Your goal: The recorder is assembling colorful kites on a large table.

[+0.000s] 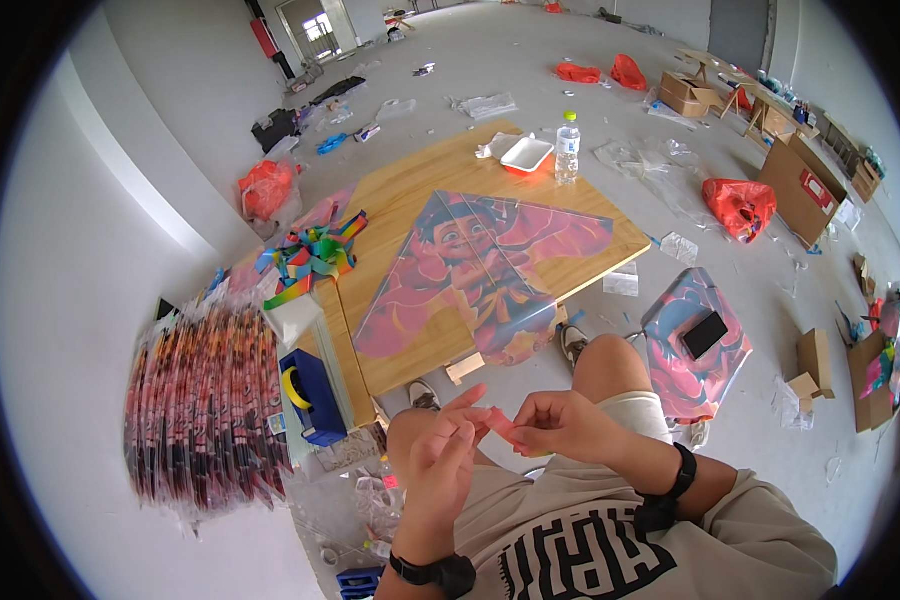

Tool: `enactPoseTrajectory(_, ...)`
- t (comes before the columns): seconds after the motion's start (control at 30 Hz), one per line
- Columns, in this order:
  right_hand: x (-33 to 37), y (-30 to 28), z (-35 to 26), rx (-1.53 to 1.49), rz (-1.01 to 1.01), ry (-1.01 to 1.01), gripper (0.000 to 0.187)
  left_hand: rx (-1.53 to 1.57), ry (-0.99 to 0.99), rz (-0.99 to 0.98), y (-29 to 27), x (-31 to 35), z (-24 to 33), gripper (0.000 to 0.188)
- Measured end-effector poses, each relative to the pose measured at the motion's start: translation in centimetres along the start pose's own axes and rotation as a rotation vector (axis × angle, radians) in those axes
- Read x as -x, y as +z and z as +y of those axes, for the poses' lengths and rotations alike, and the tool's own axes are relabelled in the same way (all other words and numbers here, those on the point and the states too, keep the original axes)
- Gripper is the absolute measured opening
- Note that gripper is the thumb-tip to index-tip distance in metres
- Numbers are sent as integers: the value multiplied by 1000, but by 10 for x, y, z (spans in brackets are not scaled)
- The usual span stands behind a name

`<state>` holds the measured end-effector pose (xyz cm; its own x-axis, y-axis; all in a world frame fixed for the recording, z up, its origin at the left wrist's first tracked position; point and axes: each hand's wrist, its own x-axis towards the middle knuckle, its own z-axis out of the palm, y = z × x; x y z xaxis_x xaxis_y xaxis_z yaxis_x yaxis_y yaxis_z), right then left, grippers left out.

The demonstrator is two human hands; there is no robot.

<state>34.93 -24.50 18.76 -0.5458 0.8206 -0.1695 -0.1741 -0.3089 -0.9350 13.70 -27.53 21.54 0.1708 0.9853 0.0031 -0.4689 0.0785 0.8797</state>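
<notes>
Above my lap, a small pinkish-red strip (pixel 500 424) of thin, soft-looking material stretches between my hands. My right hand (pixel 562 422) pinches its right end between thumb and curled fingers. At the other end my left hand (pixel 444 462) holds it by the fingertips, one finger pointing outward; part of this grip is hidden. In front of me a printed kite (pixel 490 255) with a cartoon figure and thin rods lies spread on the wooden table (pixel 395 205), its lower tip hanging over the near edge.
Left: blue tape dispenser (pixel 313 398), rainbow ribbons (pixel 315 255), a thick row of plastic-wrapped kites (pixel 205 400). A water bottle (pixel 567 150) and white tray (pixel 527 154) stand at the table's far side. Right: a phone (pixel 705 335) on a print-covered seat (pixel 670 300), red bag (pixel 738 208), cardboard boxes (pixel 800 190).
</notes>
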Motion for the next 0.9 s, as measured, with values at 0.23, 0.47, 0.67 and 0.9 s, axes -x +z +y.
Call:
enactPoseTrajectory(0.23,-1,-3,0,25,-14,46,12,34,-2,21,-2,-1,-3,26)
enactPoseTrajectory(0.47,-1,-4,3,44,-6,43,12,55,-14,48,-6,-1,-9,27)
enactPoseTrajectory(0.67,0,-1,-1,19,5,46,12,50,-9,61,-6,-1,-9,24)
enactPoseTrajectory(0.9,1,-2,1,27,-18,-1,13,33,-4,57,-7,-1,-9,24)
